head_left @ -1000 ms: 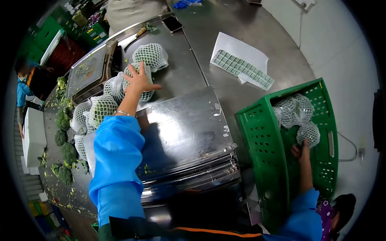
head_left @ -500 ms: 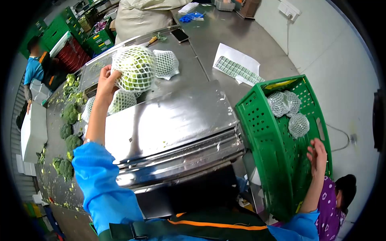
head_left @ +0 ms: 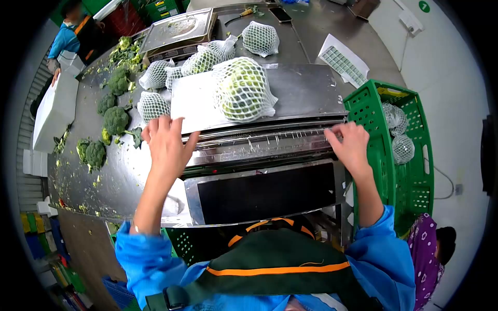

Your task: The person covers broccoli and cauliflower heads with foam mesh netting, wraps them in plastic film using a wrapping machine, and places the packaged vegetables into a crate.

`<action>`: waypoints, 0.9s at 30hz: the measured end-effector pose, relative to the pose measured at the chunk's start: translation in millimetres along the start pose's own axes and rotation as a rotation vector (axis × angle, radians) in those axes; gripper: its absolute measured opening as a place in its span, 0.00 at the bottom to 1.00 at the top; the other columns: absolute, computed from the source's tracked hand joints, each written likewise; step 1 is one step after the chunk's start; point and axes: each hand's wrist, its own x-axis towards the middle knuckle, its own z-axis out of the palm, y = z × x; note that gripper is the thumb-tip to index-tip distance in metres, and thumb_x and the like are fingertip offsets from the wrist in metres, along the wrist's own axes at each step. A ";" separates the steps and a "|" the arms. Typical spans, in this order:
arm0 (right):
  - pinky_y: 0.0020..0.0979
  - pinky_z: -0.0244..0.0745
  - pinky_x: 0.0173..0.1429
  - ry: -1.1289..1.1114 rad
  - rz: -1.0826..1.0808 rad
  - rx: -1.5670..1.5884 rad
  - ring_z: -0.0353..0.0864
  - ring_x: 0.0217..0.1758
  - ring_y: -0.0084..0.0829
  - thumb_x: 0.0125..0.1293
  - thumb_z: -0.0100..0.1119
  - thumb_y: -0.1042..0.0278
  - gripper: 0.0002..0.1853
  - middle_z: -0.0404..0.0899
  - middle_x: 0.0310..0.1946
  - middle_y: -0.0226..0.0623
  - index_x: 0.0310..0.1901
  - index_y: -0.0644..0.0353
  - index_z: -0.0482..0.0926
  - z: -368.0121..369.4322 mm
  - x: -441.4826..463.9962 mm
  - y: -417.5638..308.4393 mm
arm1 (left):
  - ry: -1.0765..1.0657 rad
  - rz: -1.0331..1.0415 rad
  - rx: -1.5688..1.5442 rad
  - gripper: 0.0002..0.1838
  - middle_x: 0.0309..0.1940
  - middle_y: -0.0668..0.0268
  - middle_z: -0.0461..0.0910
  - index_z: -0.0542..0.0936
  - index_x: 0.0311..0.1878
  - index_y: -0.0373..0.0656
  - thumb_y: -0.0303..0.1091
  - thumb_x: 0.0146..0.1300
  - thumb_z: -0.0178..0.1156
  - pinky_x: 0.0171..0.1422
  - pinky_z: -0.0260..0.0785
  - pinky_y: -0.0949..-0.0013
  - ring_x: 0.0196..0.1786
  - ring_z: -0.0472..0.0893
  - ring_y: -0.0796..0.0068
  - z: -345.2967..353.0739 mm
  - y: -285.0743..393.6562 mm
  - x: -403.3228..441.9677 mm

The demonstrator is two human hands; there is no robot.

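A round pale-green vegetable in a white foam net rests on the metal top plate of a wrapping machine. My left hand is over the left end of the machine's front bar, fingers and thumb apart. At the bar's right end is my right hand, fingers bent and thumb apart from them. Shiny clear film seems to lie along the bar between the hands; its edge is hard to make out. Neither hand touches the netted vegetable.
More netted vegetables lie behind and left of the plate, near a weighing scale. Broccoli heads and scraps cover the left table. A green crate with wrapped netted pieces stands right. Two other people are nearby.
My left hand has put the netted vegetable down on the plate and let go. It has come back to the bar; my right hand has moved left from the crate to the bar.
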 end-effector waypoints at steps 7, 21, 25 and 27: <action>0.37 0.60 0.44 -0.107 0.025 0.251 0.71 0.34 0.34 0.53 0.59 0.54 0.13 0.75 0.24 0.35 0.26 0.57 0.81 38.4 -6.9 -17.3 | -0.335 -0.225 -0.346 0.18 0.20 0.60 0.76 0.80 0.19 0.40 0.46 0.53 0.59 0.42 0.60 0.62 0.24 0.72 0.64 42.7 -5.4 -20.9; 0.20 0.63 0.40 0.141 -0.154 0.983 0.67 0.35 0.16 0.63 0.52 0.69 0.10 0.75 0.35 0.26 0.43 0.61 0.78 -68.1 157.9 -22.9 | 0.266 0.220 -0.486 0.09 0.46 0.60 0.76 0.69 0.43 0.38 0.30 0.66 0.40 0.65 0.51 0.60 0.52 0.73 0.64 -47.4 -68.8 95.0; 0.35 0.62 0.62 0.000 -0.793 0.518 0.71 0.53 0.42 0.51 0.52 0.78 0.21 0.73 0.50 0.45 0.50 0.61 0.73 60.6 185.0 -31.9 | -0.247 0.627 -0.147 0.34 0.61 0.58 0.64 0.57 0.64 0.43 0.22 0.51 0.55 0.71 0.40 0.51 0.66 0.59 0.61 32.7 -58.6 113.5; 0.40 0.58 0.65 -0.255 -0.726 0.474 0.62 0.62 0.41 0.44 0.64 0.76 0.43 0.62 0.59 0.46 0.64 0.59 0.55 82.4 161.0 -56.3 | -0.402 0.547 -0.412 0.54 0.64 0.48 0.54 0.47 0.66 0.37 0.37 0.38 0.71 0.71 0.41 0.54 0.68 0.54 0.52 43.3 -42.9 111.0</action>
